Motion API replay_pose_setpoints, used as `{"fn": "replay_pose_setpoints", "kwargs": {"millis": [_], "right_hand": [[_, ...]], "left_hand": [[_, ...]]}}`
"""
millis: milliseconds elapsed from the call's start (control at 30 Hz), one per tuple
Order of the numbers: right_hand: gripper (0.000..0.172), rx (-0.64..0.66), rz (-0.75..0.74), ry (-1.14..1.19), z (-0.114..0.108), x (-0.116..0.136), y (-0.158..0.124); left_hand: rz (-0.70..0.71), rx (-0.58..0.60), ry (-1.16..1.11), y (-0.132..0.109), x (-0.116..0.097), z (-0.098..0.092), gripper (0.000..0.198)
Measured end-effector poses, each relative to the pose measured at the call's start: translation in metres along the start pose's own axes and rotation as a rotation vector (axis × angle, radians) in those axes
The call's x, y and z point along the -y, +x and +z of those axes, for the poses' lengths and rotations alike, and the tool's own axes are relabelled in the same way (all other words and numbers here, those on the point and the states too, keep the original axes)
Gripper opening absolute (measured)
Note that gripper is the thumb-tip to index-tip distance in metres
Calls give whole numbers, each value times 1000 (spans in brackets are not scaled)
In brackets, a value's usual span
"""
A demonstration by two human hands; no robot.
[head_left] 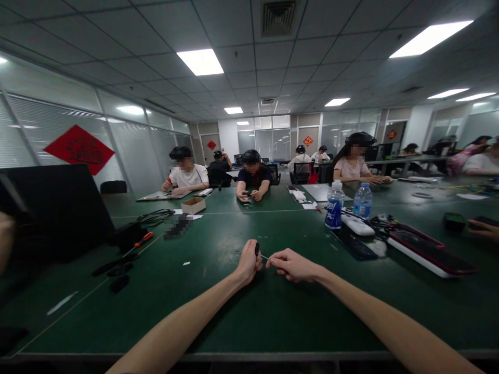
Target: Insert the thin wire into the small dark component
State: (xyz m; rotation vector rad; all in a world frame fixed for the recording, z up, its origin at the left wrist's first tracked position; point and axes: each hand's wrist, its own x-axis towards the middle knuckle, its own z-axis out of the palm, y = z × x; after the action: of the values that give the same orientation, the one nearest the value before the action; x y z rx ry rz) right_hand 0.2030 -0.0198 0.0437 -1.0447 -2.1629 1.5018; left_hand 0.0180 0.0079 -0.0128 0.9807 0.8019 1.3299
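Near the middle of the green table (218, 322), my left hand (248, 263) is closed around a small black object (257, 249), whose top end shows above the fingers. Just to its right, my right hand (291, 264) is closed in a pinch. A thin, light-coloured strand or rod (264, 257) spans the short gap between the black object and my right fingertips. The hands do not touch each other. Most of the black object is hidden by my left fingers.
Left: a black monitor (54, 208), an orange-handled screwdriver (144, 239), black cables (156, 217) and a small box (193, 205). Right: two bottles (334, 208) (363, 201), a dark phone (353, 244) and a red-edged device (432, 252). Several people sit beyond.
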Motion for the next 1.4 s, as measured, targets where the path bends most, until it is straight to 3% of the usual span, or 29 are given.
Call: {"fn": "replay_pose_setpoints", "kwargs": {"millis": [700, 1033, 1100, 1233, 1400], "right_hand": [[39, -36, 17, -9, 7, 3, -2], [35, -238, 31, 113, 31, -9, 16], [34, -326, 11, 160, 31, -12, 24], [28, -649, -10, 318, 6, -23, 35], [27, -701, 3, 347, -31, -40, 27]], "left_hand": [[38, -44, 47, -5, -3, 6, 32], [61, -107, 71, 10, 2, -6, 32], [62, -108, 86, 10, 2, -6, 32], [29, -54, 121, 2, 5, 4, 35], [9, 38, 112, -6, 5, 13, 34]]}}
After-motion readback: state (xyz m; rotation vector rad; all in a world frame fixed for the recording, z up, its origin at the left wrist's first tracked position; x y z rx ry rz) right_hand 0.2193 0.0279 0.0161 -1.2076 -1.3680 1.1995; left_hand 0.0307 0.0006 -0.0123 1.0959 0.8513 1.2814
